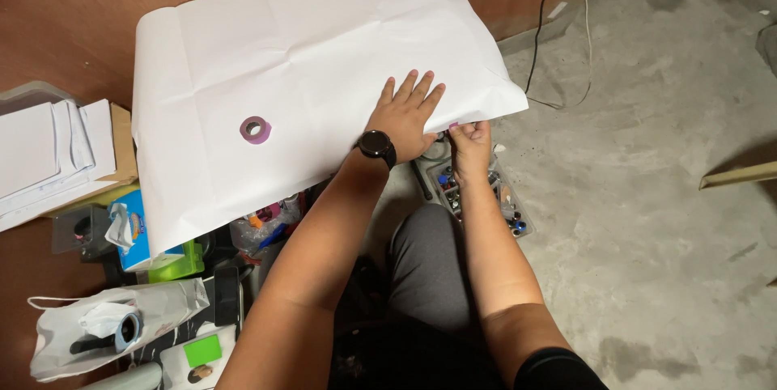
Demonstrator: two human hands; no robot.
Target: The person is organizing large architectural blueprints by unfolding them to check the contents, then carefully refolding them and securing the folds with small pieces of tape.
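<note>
White paper sheet [307, 74] carries purple tape roll [255, 129]; left hand [402, 119] presses flat at its four-o'clock edge, right hand [469, 143] pinches that edge.

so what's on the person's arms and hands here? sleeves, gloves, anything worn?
Both hands are bare, no gloves. The left hand has a black round-faced watch on its wrist. The right hand wears nothing; a black short sleeve shows at that upper arm. Forearms are uncovered.
</note>
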